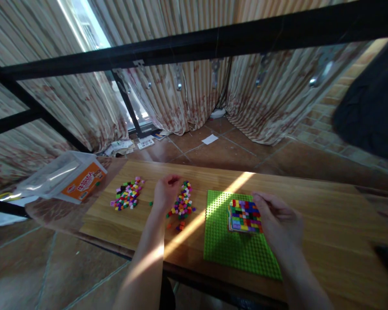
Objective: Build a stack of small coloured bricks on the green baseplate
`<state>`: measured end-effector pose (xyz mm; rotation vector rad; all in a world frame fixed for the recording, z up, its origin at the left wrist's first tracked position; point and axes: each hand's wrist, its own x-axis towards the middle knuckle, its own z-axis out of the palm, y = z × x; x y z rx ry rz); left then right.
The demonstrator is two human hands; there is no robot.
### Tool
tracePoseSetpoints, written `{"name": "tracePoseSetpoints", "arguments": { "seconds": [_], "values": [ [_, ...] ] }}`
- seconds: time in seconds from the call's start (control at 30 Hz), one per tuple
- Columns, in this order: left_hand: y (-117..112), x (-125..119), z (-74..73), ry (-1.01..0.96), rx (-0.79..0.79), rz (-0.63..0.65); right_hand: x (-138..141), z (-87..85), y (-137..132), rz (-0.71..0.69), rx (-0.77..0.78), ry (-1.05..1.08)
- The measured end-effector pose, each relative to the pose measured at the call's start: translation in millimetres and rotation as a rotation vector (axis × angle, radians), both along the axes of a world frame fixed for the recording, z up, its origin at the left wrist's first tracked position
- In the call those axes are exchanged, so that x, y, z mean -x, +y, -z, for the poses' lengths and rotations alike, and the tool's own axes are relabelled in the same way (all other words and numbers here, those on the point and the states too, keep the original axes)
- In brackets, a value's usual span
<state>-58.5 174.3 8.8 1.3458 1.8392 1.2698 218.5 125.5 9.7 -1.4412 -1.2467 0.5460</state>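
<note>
My left hand [166,193] is over the left edge of a pile of small coloured building bricks [184,200], its fingers curled in; whatever is between them is hidden. On a green studded baseplate [245,258] stands a block of stacked multicoloured bricks [244,215]. Thumb and forefinger pressed together, my right hand [280,221] is at the block's upper right corner and covers part of its right side. Anything small in that pinch cannot be made out.
A second heap of loose bricks [128,194] lies farther left on the wooden table [330,215]. A clear plastic box with an orange label [84,183] rests at the left end. A black metal rail [187,45] crosses beyond the table, before striped curtains [194,99].
</note>
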Motion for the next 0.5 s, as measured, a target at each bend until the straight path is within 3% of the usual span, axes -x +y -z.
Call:
{"name": "tracePoseSetpoints", "arguments": {
  "seconds": [0.1,0.17,0.3,0.4,0.5],
  "values": [
    [-7.3,-12.3,-14.5,-0.646,-0.048,0.049,3.6,-4.9,-0.4,0.022,-0.081,-0.038],
    [-15.0,-25.7,-22.8,-0.934,-0.026,0.109,8.1,-11.4,-3.3,0.027,-0.169,-0.094],
    [-28.9,-57.7,-30.8,-1.144,0.068,0.145,22.1,-26.3,-15.8,-0.056,-0.304,-0.219],
    [-36.2,-81.4,-33.0,-1.204,0.062,0.176,34.9,-33.1,-25.4,-0.163,-0.355,-0.303],
    [-43.8,-102.6,-37.1,-1.220,0.036,0.190,44.5,-34.9,-28.7,-0.179,-0.399,-0.407]
  ]
}}
